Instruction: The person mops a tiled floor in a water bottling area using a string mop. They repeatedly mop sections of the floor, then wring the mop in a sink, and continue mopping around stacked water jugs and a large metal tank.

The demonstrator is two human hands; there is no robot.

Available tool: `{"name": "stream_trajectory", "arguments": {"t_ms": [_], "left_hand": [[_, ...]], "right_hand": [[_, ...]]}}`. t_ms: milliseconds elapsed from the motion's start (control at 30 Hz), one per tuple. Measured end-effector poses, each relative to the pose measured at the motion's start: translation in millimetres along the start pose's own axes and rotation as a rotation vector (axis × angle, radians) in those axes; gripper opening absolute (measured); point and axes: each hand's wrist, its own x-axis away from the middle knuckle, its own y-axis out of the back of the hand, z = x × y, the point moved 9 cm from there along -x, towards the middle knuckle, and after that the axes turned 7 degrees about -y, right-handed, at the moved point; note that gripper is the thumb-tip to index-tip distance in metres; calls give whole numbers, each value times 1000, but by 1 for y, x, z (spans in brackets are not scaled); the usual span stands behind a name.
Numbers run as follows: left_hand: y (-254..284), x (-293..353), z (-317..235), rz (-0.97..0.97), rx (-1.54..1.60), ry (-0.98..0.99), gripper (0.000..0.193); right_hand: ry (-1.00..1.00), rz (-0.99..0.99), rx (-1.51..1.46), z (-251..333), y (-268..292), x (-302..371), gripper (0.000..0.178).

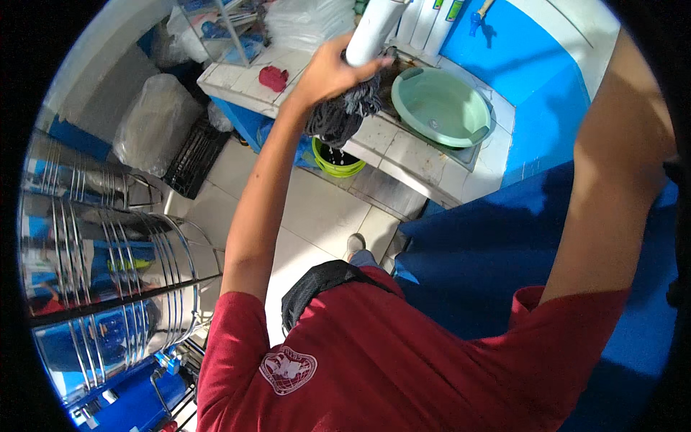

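Tiled bench [403,155] at back; dark mop [337,119] drips above green bucket [337,171]. Left hand [325,73]: fingers curled tightly around mop top. Right hand out of view. Probably best squeezed centred over bucket.

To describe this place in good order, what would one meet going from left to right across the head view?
Black plastic crate, crumpled red cloth, dark grey string mop head, pale green oval plastic basin.
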Motion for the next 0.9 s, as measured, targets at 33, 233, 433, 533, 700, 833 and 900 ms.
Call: {"name": "stream_trajectory", "arguments": {"t_ms": [33, 233, 433, 533, 700, 833, 900], "left_hand": [[-8, -22, 0, -4, 72, -4, 48], [-44, -111, 23, -70, 121, 233, 27], [-27, -196, -14, -282, 206, -112, 17], [-25, -216, -11, -214, 289, -104, 18], [-38, -223, 6, -77, 449, -92, 20], [-54, -232, 28, 122, 624, -28, 20], [-44, -234, 40, 82, 676, 2, 20]], "right_hand": [[-19, -17, 18, -12, 12, 5, 31], [-124, -77, 90, -78, 56, 26, 30], [-172, -128, 126, -120, 69, 24, 30], [-182, -150, 132, -135, 65, 18, 30], [-184, -181, 171, -159, 49, 1, 31], [-176, -211, 219, -178, 34, -21, 32], [-189, -227, 253, -190, 26, -29, 32]]}}
